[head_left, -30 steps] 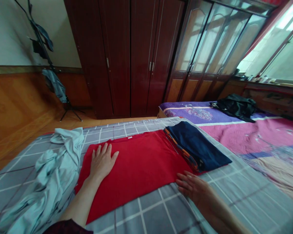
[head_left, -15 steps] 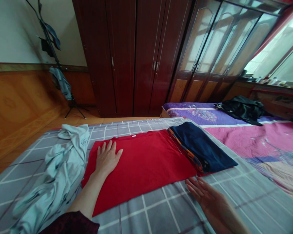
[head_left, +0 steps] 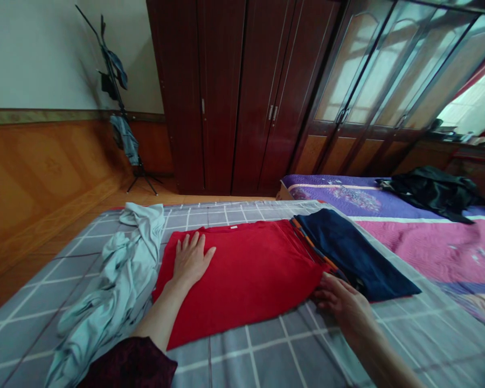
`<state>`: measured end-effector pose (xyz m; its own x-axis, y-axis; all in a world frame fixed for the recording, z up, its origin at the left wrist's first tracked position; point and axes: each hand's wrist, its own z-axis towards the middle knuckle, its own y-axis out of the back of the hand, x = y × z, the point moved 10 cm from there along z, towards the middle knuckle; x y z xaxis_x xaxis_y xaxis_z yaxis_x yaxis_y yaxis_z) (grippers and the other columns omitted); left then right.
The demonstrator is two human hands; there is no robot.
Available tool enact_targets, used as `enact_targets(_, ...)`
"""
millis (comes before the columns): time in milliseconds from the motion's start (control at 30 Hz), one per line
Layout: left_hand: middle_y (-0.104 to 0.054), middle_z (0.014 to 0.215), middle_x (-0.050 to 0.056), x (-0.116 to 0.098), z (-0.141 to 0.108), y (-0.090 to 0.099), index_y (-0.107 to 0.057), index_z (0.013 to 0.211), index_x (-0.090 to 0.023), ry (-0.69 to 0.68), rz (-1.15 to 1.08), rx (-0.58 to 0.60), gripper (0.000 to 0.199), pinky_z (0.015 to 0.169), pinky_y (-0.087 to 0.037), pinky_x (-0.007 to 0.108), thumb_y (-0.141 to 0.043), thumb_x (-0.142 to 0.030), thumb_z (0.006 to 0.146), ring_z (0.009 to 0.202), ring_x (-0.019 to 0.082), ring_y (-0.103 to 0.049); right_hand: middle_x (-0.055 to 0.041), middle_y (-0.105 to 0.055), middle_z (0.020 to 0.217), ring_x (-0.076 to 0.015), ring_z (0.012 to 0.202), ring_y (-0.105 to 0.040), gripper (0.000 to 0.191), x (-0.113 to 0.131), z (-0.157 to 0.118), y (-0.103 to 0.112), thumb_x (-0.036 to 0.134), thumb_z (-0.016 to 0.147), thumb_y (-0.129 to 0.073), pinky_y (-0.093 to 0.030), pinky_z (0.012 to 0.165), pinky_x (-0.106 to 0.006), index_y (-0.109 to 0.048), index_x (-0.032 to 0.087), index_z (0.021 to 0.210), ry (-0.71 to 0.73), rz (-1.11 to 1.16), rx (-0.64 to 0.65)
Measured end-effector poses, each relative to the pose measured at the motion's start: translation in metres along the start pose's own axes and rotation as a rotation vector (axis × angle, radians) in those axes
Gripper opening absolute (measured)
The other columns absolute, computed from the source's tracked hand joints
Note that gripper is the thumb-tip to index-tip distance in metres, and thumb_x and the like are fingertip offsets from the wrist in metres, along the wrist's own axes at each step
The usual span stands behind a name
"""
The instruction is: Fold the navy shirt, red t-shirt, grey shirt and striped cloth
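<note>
A red garment (head_left: 246, 269) lies flat and folded on the grey checked bedspread (head_left: 267, 350). My left hand (head_left: 192, 258) rests on its left part, palm down with fingers spread. At the garment's near right corner, my right hand (head_left: 341, 299) pinches the red edge between thumb and fingers, lifting it slightly. Dark blue folded clothing (head_left: 351, 250) sits at the right end of the red cloth, with an orange-patterned strip along its left side. Left of the red garment is a crumpled pale green-grey garment (head_left: 121, 280).
Beyond the bed stand dark red wardrobes (head_left: 218, 97) and, at the left, a coat rack (head_left: 117, 86) with items on it. A second bed (head_left: 404, 237) at the right bears a black garment (head_left: 432, 188).
My right hand has gone from lying open beside the red garment to pinching its corner, which has risen a little. My left hand stays on the cloth. The view has shifted.
</note>
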<state>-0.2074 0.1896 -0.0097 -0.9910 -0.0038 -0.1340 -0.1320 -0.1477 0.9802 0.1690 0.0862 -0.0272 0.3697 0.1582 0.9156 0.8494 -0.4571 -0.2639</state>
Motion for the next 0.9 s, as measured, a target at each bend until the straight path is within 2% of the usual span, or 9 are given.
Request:
enact_targets(200, -0.035, 0.148, 0.015, 0.003, 0.001, -0.002, -0.042, 0.139, -0.01, 0.009, -0.085, 0.0, 0.059, 0.111, -0.018, 0.053, -0.04, -0.046, 0.092, 0.136, 0.037, -0.028, -0.004, -0.069, 0.075, -0.0178, 0.061, -0.066, 0.061, 0.007, 0.0, -0.012, 0.036, 0.048, -0.086, -0.055, 0.049, -0.027, -0.058, 0.013, 0.098, 0.022, -0.077, -0.031)
enact_targets(300, -0.037, 0.147, 0.016, 0.006, 0.002, -0.002, -0.046, 0.136, -0.011, 0.026, -0.199, -0.032, 0.057, 0.111, -0.016, 0.053, -0.046, -0.044, 0.09, 0.137, 0.037, -0.027, 0.0009, -0.066, 0.073, -0.0149, 0.056, -0.063, 0.064, 0.012, -0.003, -0.017, 0.036, 0.05, -0.085, -0.054, 0.044, -0.024, -0.055, 0.017, 0.103, 0.087, -0.189, -0.037)
enact_targets(367, -0.04, 0.145, 0.016, 0.012, 0.004, 0.002, -0.05, 0.132, -0.012, 0.063, -0.396, -0.073, 0.053, 0.112, -0.013, 0.051, -0.054, -0.039, 0.086, 0.137, 0.035, -0.028, 0.0036, -0.064, 0.067, -0.0139, 0.051, -0.06, 0.064, 0.015, 0.0, -0.018, 0.034, 0.049, -0.084, -0.05, 0.038, -0.023, -0.055, 0.018, 0.103, 0.12, -0.282, -0.05)
enact_targets(467, -0.049, 0.139, 0.015, 0.027, 0.012, 0.012, -0.056, 0.124, -0.014, 0.121, -0.719, -0.115, 0.046, 0.112, -0.02, 0.042, -0.06, -0.034, 0.082, 0.133, 0.029, -0.037, 0.0057, -0.06, 0.057, -0.0144, 0.043, -0.056, 0.06, 0.011, 0.011, -0.01, 0.029, 0.045, -0.081, -0.045, 0.031, -0.023, -0.056, 0.017, 0.098, 0.093, -0.325, -0.094)
enact_targets(567, -0.054, 0.132, 0.015, 0.051, 0.021, 0.023, -0.056, 0.12, -0.014, 0.188, -0.862, -0.129, 0.042, 0.106, -0.03, 0.036, -0.055, -0.035, 0.085, 0.126, 0.025, -0.046, 0.0048, -0.059, 0.052, -0.0139, 0.039, -0.053, 0.052, 0.003, 0.022, -0.001, 0.025, 0.043, -0.076, -0.046, 0.032, -0.026, -0.059, 0.016, 0.091, 0.04, -0.243, -0.115)
enact_targets(667, -0.06, 0.124, 0.015, 0.082, 0.021, 0.028, -0.058, 0.114, -0.014, 0.28, -1.013, -0.122, 0.038, 0.098, -0.04, 0.034, -0.051, -0.04, 0.087, 0.117, 0.024, -0.055, 0.0048, -0.059, 0.05, -0.0135, 0.038, -0.051, 0.053, 0.008, 0.029, -0.004, 0.024, 0.045, -0.073, -0.045, 0.034, -0.026, -0.061, 0.015, 0.096, 0.077, -0.211, -0.141)
enact_targets(767, -0.069, 0.102, 0.014, 0.1, 0.015, 0.023, -0.06, 0.098, -0.013, 0.339, -1.179, -0.033, 0.039, 0.083, -0.049, 0.032, -0.05, -0.049, 0.086, 0.095, 0.023, -0.066, 0.0028, -0.063, 0.056, -0.014, 0.043, -0.054, 0.053, 0.034, 0.032, -0.049, 0.029, 0.054, -0.068, -0.044, 0.04, -0.025, -0.064, 0.012, 0.104, 0.248, -0.292, -0.034)
enact_targets(833, -0.07, 0.089, 0.011, 0.104, 0.009, 0.018, -0.059, 0.093, -0.014, 0.364, -1.282, 0.043, 0.043, 0.073, -0.051, 0.03, -0.051, -0.055, 0.084, 0.078, 0.02, -0.069, -0.0002, -0.065, 0.062, -0.015, 0.051, -0.057, 0.046, 0.055, 0.023, -0.105, 0.031, 0.062, -0.062, -0.045, 0.046, -0.025, -0.067, 0.01, 0.103, 0.423, -0.406, 0.099)
enact_targets(900, -0.07, 0.084, 0.01, 0.104, 0.004, 0.014, -0.057, 0.096, -0.014, 0.377, -1.371, 0.117, 0.046, 0.065, -0.052, 0.029, -0.05, -0.058, 0.085, 0.068, 0.018, -0.068, -0.0029, -0.067, 0.067, -0.0163, 0.058, -0.059, 0.038, 0.064, -0.001, -0.177, 0.03, 0.071, -0.053, -0.045, 0.052, -0.026, -0.069, 0.01, 0.1, 0.608, -0.591, 0.278)
